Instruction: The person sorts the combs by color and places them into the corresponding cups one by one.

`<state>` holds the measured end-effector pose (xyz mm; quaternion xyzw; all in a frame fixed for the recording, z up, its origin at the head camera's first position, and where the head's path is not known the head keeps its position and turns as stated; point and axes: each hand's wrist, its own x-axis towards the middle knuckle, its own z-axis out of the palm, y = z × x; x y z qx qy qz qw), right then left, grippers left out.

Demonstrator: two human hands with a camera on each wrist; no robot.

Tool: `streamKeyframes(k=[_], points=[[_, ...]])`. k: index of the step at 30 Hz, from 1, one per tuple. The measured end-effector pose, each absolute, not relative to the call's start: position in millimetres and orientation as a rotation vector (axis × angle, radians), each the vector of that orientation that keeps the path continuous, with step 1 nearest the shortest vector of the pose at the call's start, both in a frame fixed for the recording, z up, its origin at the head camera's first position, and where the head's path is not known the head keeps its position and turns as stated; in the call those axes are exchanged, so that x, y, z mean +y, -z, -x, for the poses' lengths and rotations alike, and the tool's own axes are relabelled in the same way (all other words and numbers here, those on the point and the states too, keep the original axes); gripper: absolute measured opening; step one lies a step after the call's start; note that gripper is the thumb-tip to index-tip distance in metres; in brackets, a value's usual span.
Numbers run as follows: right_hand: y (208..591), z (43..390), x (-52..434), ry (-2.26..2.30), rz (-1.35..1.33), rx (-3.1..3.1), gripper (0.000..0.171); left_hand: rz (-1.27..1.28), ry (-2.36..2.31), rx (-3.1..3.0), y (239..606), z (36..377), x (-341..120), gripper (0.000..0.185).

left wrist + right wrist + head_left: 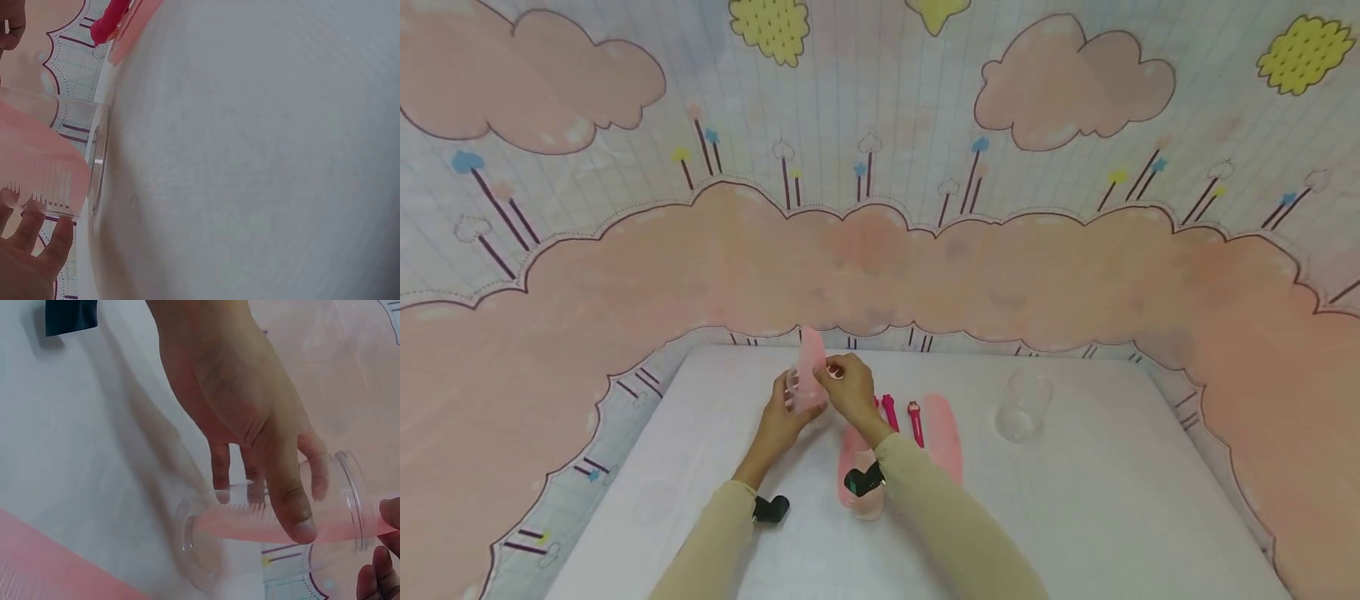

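My left hand grips a clear plastic jar round its side, thumb and fingers spread about the wall. A pink comb lies lengthwise in the jar, its teeth showing through the clear wall. Part of the comb sticks out past the jar's rim. My right hand pinches that outer end between thumb and fingers, as the fingertips at the edge of the right wrist view show. The jar is held above the table, its base toward the tabletop.
A second clear jar stands on the white table at right. Between it and my hands lie another pink comb, slim magenta sticks with small shaped tops, and a pale pink piece partly under my right wrist camera.
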<state>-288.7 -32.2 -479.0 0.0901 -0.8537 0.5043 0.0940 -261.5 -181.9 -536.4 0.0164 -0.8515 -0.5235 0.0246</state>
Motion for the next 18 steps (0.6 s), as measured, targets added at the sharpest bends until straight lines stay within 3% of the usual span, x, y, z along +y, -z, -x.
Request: streamKeyframes(k=[8,18], points=[[482.0,288.9,-29.9,-1.565,-0.279,-2.472,0.022,-0.015,1.628,-2.599,537.8,261.3,-182.1,0.094],[475.3,280.8,-22.5,-1.678,-0.285,-2.303,0.033,0.009,1.649,-2.548,540.1,263.3,-182.0,0.089]])
